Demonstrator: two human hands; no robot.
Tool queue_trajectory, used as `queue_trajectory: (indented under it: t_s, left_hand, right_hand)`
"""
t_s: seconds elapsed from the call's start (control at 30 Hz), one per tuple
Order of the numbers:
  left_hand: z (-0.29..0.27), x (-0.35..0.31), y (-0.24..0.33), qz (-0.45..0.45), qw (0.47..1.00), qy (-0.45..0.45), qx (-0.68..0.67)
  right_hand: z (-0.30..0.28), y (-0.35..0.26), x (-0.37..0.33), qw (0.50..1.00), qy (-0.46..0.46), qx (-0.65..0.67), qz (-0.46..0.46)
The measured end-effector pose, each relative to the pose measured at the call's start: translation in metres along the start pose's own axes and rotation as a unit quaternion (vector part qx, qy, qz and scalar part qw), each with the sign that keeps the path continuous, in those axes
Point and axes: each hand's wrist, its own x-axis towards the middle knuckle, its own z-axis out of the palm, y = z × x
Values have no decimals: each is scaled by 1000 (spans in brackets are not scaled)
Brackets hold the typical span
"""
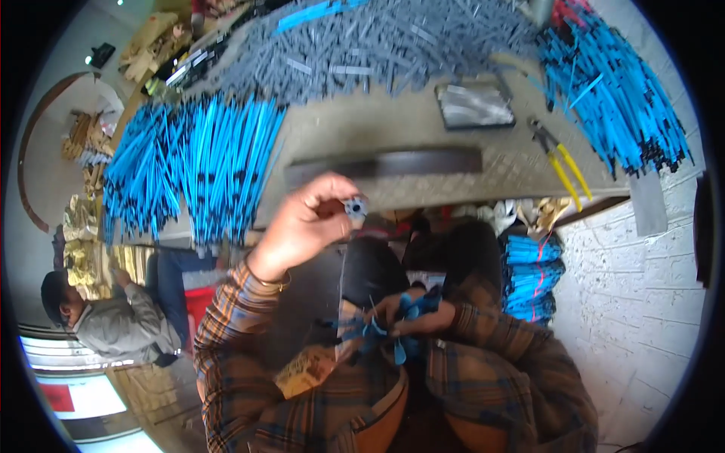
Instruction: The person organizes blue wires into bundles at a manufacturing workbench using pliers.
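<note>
My left hand (308, 225) is raised just off the table's near edge. Its thumb and fingers pinch a small grey piece (356, 208) with a dark hole in its end. Lower, over my lap, my right hand (427, 318) is closed around a bunch of thin blue strips (400, 326). The strips splay out toward me and to the left, blurred in places. How many it holds, I cannot tell.
On the table lie a heap of grey pieces (393, 53), blue black-ended strips (219, 166), a dark bar (430, 161), a shallow case (476, 106) and yellow-handled pliers (563, 162). Tied blue bundles (532, 275) stand by the right wall. A person (124, 317) sits at left.
</note>
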Motion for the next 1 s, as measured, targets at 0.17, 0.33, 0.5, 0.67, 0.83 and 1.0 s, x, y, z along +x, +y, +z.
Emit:
queue_trajectory:
  t_s: [0.17, 0.33, 0.5, 0.67, 0.83, 1.0]
  left_hand:
    - [4, -64, -42, -63, 997, -26, 19]
    - [14, -91, -53, -137, 986, -91, 37]
    - [23, -107, -52, -125, 986, -97, -49]
    - [17, -107, -51, -125, 984, -121, -38]
    - [12, -102, -56, -65, 988, -142, -15]
    - [10, -100, -64, -55, 985, -160, -46]
  right_hand:
    - [9, -16, 17, 999, -5, 42, 5]
    - [13, -13, 12, 996, -20, -8, 83]
    - [25, 1, 8, 997, -22, -4, 77]
    - [28, -1, 10, 996, 12, 58, 61]
    - [26, -2, 14, 995, 27, 57, 81]
    - [25, 6, 15, 996, 32, 42, 78]
